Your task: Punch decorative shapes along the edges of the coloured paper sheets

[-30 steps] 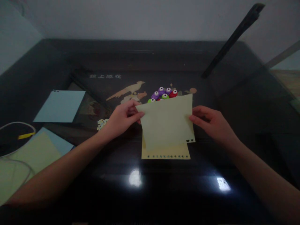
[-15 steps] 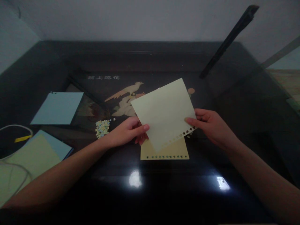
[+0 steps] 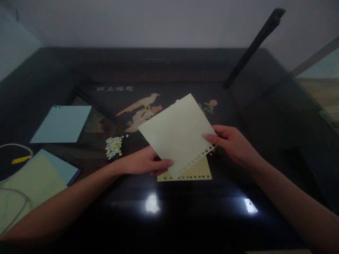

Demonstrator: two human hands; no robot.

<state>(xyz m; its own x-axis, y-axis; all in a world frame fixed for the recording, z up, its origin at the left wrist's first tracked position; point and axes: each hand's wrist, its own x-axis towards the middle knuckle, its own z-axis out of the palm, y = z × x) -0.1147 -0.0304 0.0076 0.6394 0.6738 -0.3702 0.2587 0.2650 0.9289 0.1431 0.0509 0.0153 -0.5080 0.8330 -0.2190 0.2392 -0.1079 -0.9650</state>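
Left hand: my left hand (image 3: 148,164) pinches the lower left corner of the pale yellow sheet (image 3: 176,135), thumb on top, fingers tucked under it.
Right hand: my right hand (image 3: 229,143) grips the sheet's right edge between thumb and fingers, just above the punched corner.
Sheet: I hold it tilted, lifted off the desk (image 3: 169,211), with a row of small star-shaped holes along its lower right edge.
Second sheet: a darker yellow sheet (image 3: 197,172) lies flat on the desk right beneath it, mostly covered, with its own line of punched holes along the near edge.
Confetti: a little heap of punched paper bits (image 3: 113,146) sits on the desk, just left of my left hand.
Other paper: a light blue sheet (image 3: 62,124) lies further left; a stack of yellow and blue sheets (image 3: 37,183) sits at the near left edge.
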